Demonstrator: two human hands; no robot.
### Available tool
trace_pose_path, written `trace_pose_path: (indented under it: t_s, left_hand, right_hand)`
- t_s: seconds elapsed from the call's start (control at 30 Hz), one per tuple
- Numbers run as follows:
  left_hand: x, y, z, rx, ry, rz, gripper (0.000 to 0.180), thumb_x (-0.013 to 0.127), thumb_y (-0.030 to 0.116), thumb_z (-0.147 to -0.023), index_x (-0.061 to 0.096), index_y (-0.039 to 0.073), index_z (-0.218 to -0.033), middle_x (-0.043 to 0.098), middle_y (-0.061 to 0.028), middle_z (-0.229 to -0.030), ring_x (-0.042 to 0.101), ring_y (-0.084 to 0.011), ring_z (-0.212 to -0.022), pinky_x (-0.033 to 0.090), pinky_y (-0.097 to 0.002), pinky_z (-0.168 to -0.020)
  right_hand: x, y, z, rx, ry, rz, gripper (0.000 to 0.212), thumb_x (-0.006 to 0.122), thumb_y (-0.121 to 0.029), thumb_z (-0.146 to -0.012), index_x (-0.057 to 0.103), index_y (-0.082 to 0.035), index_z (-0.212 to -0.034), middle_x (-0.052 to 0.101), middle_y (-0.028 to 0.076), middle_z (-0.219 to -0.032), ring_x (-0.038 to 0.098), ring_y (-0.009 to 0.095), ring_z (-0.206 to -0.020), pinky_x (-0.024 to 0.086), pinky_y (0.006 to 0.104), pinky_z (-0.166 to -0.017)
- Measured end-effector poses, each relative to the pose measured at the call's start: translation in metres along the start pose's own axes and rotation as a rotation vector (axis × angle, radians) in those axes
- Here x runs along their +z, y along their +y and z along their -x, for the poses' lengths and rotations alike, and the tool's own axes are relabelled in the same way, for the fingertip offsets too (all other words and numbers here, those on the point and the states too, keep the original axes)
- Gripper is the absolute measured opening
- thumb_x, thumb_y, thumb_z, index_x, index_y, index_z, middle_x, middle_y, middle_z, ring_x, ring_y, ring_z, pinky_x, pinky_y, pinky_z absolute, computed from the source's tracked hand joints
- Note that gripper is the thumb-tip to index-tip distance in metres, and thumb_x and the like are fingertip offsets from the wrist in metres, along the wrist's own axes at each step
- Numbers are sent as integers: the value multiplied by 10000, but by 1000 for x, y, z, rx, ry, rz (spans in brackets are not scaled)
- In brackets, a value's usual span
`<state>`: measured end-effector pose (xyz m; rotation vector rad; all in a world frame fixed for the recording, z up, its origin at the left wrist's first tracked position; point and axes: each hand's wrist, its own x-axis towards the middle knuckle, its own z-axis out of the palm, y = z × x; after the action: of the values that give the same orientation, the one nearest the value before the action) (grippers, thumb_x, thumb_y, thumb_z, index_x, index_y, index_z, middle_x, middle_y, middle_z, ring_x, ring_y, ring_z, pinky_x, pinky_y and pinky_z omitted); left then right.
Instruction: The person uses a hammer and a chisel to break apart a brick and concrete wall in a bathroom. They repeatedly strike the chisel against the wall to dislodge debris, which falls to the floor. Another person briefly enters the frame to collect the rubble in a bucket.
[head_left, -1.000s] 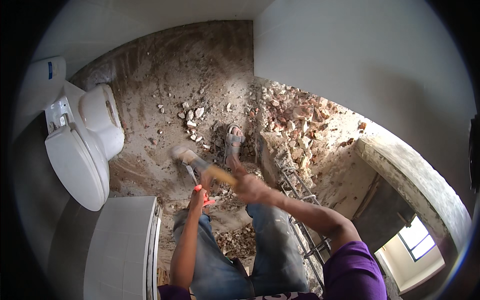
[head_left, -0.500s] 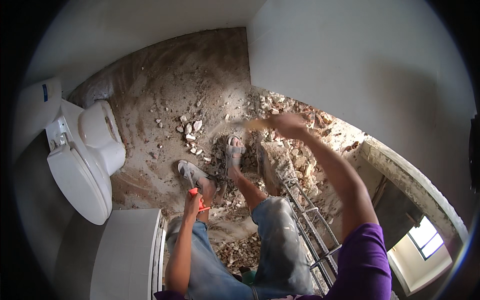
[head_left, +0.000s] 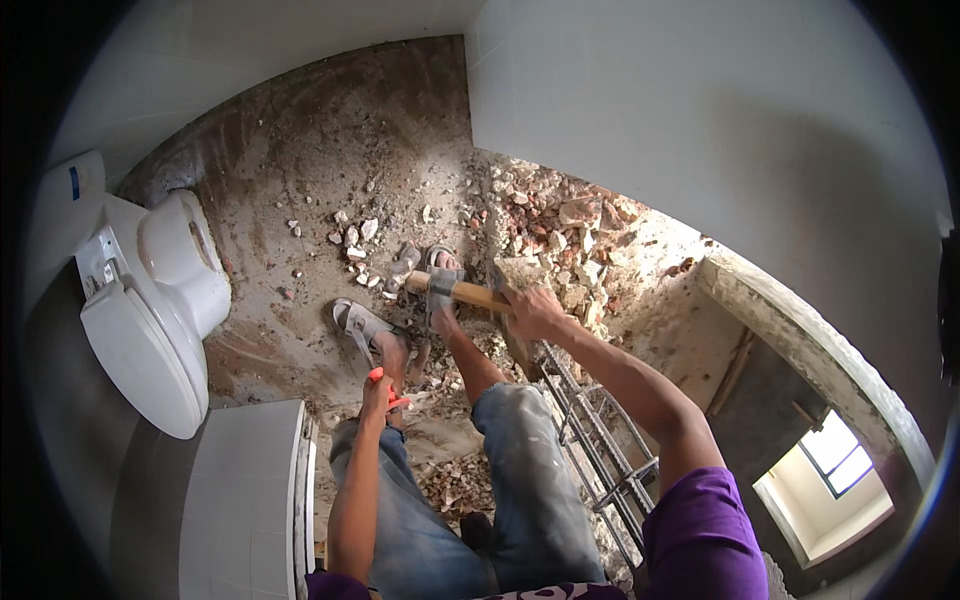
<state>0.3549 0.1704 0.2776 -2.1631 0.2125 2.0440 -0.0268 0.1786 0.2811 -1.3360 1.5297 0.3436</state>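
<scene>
My right hand is closed round the wooden handle of a hammer. The handle has a grey wrapped band, and its grey head hangs over the rubble beside my sandalled right foot. Lower and to the left, my left hand grips a chisel with a red hand guard. Its thin metal shaft points away from me, over my left sandal. The hammer head is apart from the chisel. Broken white chunks lie on the floor just past the hammer head.
A white toilet stands at the left, behind a white tiled ledge. Rubble is heaped along the right wall. Steel reinforcing bars run beside my right leg, near a broken wall edge and a window.
The hammer, blurred by motion before, is now sharp and lower, its head further left. My right hand has come down and left. The whole view has shifted slightly; my left hand keeps its grip.
</scene>
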Motion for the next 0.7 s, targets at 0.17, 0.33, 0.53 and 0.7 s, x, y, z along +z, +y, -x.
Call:
trace_pose_path:
  t_s: [0.17,0.33,0.53,0.7]
  left_hand:
    - [-2,19,-5,107,25,39,213,580,196,-808,468,94,-958,531,-44,-724,550,-158,-581,526,-305,-518]
    - [-3,-7,-12,109,55,136,228,573,206,-815,448,139,-993,540,-34,-721,573,-159,-566,516,-314,-448]
    - [2,-39,-23,6,37,-6,154,564,210,-809,479,98,-872,493,-28,-671,530,-135,-536,604,-338,-576]
    - [4,8,-31,144,20,-232,196,567,215,-811,515,74,-936,515,-33,-699,528,-126,-554,544,-304,-513]
  right_hand:
    - [-20,125,-8,271,-98,179,503,467,-79,-915,417,-292,-1368,640,85,-868,370,76,-435,363,214,-355]
    - [-21,199,55,821,-103,144,329,612,-168,-779,673,-116,-1098,694,105,-960,669,255,-907,533,350,-762]
    - [-16,168,91,977,-25,-26,381,606,-239,-763,656,-52,-1091,683,140,-954,664,258,-874,532,363,-727]
    - [-2,96,38,850,-16,-387,409,618,-324,-749,661,-34,-1034,689,155,-955,672,286,-874,531,377,-740]
